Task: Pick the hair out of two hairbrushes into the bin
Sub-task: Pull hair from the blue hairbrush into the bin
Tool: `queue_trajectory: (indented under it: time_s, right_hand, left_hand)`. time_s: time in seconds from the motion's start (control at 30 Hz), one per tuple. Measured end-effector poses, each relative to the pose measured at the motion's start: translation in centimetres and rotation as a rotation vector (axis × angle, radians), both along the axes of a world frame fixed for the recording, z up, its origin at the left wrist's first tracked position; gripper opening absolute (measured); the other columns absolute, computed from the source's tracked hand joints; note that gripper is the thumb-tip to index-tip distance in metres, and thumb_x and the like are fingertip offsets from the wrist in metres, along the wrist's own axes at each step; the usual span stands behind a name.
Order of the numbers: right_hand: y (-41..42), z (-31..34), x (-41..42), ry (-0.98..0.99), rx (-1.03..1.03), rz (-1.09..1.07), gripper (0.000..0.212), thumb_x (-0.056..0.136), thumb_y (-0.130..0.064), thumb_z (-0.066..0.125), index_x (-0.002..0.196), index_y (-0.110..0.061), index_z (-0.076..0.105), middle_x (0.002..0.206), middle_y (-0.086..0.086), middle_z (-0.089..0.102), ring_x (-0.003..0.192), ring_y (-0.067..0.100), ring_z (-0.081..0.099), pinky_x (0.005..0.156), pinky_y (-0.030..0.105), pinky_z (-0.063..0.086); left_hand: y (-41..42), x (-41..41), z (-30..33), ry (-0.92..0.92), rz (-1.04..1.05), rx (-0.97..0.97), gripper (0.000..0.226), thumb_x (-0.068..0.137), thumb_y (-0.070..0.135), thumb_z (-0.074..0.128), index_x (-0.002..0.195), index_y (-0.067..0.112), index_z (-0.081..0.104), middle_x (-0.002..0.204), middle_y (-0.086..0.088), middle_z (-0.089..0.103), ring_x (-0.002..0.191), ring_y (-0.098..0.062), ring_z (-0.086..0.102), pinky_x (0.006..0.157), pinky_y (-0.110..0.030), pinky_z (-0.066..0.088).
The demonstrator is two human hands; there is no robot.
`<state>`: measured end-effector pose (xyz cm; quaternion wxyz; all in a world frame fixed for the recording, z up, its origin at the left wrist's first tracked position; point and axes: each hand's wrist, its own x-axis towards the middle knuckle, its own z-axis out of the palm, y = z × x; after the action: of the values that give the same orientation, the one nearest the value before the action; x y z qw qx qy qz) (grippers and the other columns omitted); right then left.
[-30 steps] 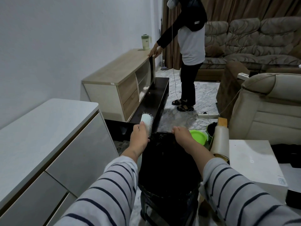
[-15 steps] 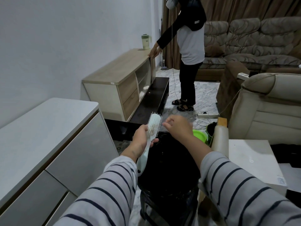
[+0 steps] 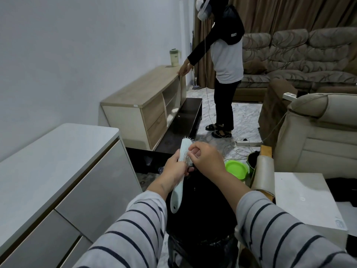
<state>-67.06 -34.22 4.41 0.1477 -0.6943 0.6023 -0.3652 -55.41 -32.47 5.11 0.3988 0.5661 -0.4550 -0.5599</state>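
While our left hand [image 3: 174, 169] wraps the pale paddle hairbrush [image 3: 180, 172] at its neck, over the black-lined bin [image 3: 201, 219], our right hand [image 3: 204, 161] has its fingertips [image 3: 193, 151] pinched together among the bristles. We judge the brush light and stiff, its smooth handle possibly slippery, so the neck grip suits; hair strands are too fine to see.

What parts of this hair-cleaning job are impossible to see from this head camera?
- Hair in the hairbrush: too fine, and the right hand covers the bristles.
- Whether the right fingertips pinch anything: curled out of sight.
- Inside of the bin: only black, arms overlap it.
- Second brush: not in view.
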Motion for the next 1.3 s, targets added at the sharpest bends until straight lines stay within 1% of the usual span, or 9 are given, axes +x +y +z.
queue_trajectory:
  time_s: [0.2, 0.33, 0.53, 0.63, 0.77, 0.9, 1.1, 1.23, 1.3]
  right_hand:
    - [-0.3, 0.0, -0.5, 0.266, -0.052, -0.064, 0.018, 0.082, -0.033, 0.058, 0.098, -0.029, 0.065, 0.103, -0.007, 0.066, 0.104, 0.019, 0.055, 0.087, 0.037, 0.032]
    - [-0.3, -0.3, -0.1, 0.398, -0.246, -0.109, 0.01, 0.066, -0.028, 0.062, 0.07, -0.025, 0.071, 0.079, -0.006, 0.068, 0.081, 0.025, 0.061, 0.069, 0.032, 0.017]
    - [-0.5, -0.7, 0.3, -0.004, -0.175, -0.039, 0.008, 0.077, -0.019, 0.063, 0.072, -0.018, 0.069, 0.075, -0.005, 0.066, 0.081, 0.02, 0.051, 0.072, 0.03, 0.033]
    - [-0.3, -0.7, 0.9, -0.348, -0.002, -0.059, 0.007, 0.081, -0.016, 0.062, 0.077, -0.017, 0.068, 0.067, -0.011, 0.053, 0.079, 0.016, 0.05, 0.072, 0.028, 0.041]
    - [-0.4, -0.4, 1.1, -0.735, 0.223, -0.025, 0.011, 0.089, -0.016, 0.057, 0.081, -0.016, 0.065, 0.081, 0.004, 0.064, 0.074, 0.016, 0.057, 0.063, 0.02, 0.045]
    - [-0.2, 0.3, 0.5, -0.857, 0.226, -0.004, 0.018, 0.091, -0.012, 0.055, 0.075, -0.016, 0.061, 0.07, -0.004, 0.058, 0.061, 0.002, 0.053, 0.051, 0.005, 0.04]
    - [-0.5, 0.6, -0.1, -0.982, 0.348, 0.095, 0.02, 0.097, -0.016, 0.044, 0.08, -0.022, 0.054, 0.079, -0.005, 0.066, 0.071, 0.007, 0.059, 0.059, 0.02, 0.036]
    - [-0.1, 1.1, 0.2, -0.789, 0.307, 0.126, 0.02, 0.093, -0.009, 0.046, 0.076, -0.019, 0.051, 0.061, -0.003, 0.047, 0.055, 0.009, 0.041, 0.052, 0.019, 0.035]
    - [0.3, 1.2, 0.3, -0.638, 0.277, 0.147, 0.013, 0.085, -0.011, 0.049, 0.079, -0.019, 0.057, 0.058, -0.005, 0.042, 0.052, 0.005, 0.039, 0.053, 0.02, 0.033]
  left_hand:
    - [0.4, 0.1, 0.2, -0.073, -0.036, -0.086, 0.06, 0.083, -0.014, 0.041, 0.117, 0.032, 0.061, 0.093, -0.008, 0.066, 0.067, -0.017, 0.061, 0.049, -0.013, 0.044]
    - [0.4, -0.3, 0.3, -0.077, -0.042, -0.105, 0.059, 0.083, -0.013, 0.046, 0.121, 0.029, 0.062, 0.088, -0.007, 0.064, 0.073, -0.018, 0.057, 0.051, -0.014, 0.046]
    - [0.5, 0.0, 0.4, -0.017, -0.038, -0.083, 0.056, 0.083, -0.015, 0.042, 0.118, 0.021, 0.064, 0.079, -0.008, 0.062, 0.053, -0.008, 0.059, 0.049, -0.018, 0.043]
    - [0.4, -0.2, 0.4, 0.039, -0.036, -0.084, 0.063, 0.079, -0.019, 0.039, 0.124, 0.018, 0.063, 0.082, -0.012, 0.061, 0.057, -0.013, 0.055, 0.046, -0.017, 0.042]
    - [0.4, 0.3, 0.3, 0.032, -0.028, -0.022, 0.068, 0.079, -0.019, 0.038, 0.124, 0.026, 0.061, 0.09, -0.009, 0.066, 0.065, -0.014, 0.062, 0.054, -0.019, 0.039]
    - [0.5, 0.4, 0.2, 0.044, 0.003, -0.004, 0.07, 0.081, -0.018, 0.037, 0.133, 0.026, 0.054, 0.105, -0.01, 0.066, 0.07, -0.014, 0.065, 0.059, -0.02, 0.04]
    - [0.0, 0.6, 1.1, 0.214, 0.033, 0.065, 0.051, 0.088, -0.005, 0.03, 0.123, 0.027, 0.049, 0.091, -0.002, 0.063, 0.06, -0.017, 0.062, 0.044, -0.016, 0.037]
    - [-0.2, 0.6, 0.8, 0.351, 0.105, 0.133, 0.03, 0.099, 0.017, 0.028, 0.103, 0.019, 0.058, 0.062, 0.001, 0.07, 0.04, -0.012, 0.059, 0.037, -0.015, 0.036]
    - [-0.5, 0.5, 0.7, 0.391, 0.126, 0.121, 0.033, 0.097, 0.014, 0.027, 0.1, 0.022, 0.059, 0.072, -0.001, 0.069, 0.043, -0.013, 0.059, 0.044, -0.019, 0.038]
